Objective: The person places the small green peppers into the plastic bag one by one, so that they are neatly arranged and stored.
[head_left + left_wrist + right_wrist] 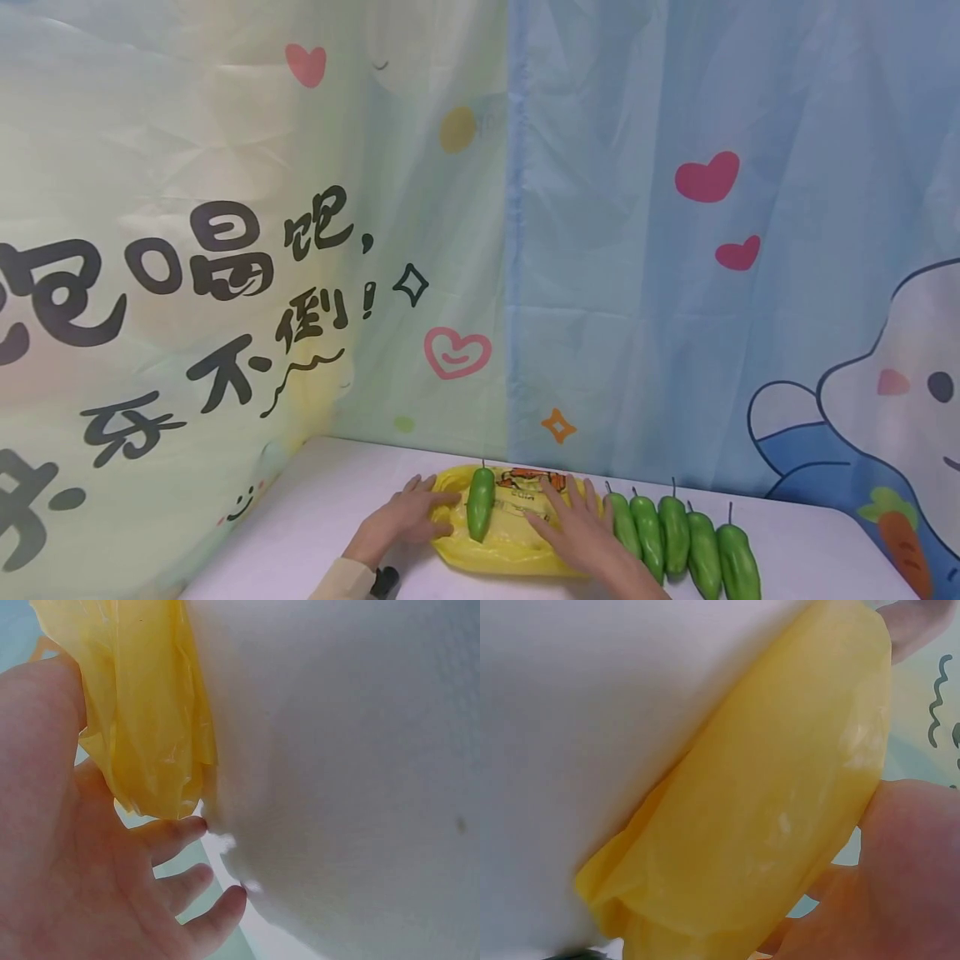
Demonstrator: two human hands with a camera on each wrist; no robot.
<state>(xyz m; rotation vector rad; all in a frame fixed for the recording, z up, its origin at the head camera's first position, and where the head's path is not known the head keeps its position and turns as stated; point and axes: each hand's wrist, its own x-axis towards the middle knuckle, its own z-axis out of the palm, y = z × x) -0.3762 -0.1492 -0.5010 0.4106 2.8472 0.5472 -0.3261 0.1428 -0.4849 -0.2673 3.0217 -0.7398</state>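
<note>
A yellow plastic bag [517, 563] with printing on top lies on the table near the far edge. One green pepper [481, 505] rests lengthwise on its left part, stem pointing away. At the bag's left side is my left hand [408, 512], fingers spread and touching the yellow plastic; the left wrist view shows the bag's folded edge [154, 712] beside the thumb and fingers. My right hand [581, 529] rests on the bag's right part with its fingers extended. In the right wrist view, the bag's smooth side [757, 795] hides most of that hand's fingers.
Several green peppers [675, 533] lie in a row just right of the bag, stems toward the back. The table [360, 467] is pale and meets printed curtains [585, 292] at the back and left. A small dark object [385, 581] sits by the left wrist.
</note>
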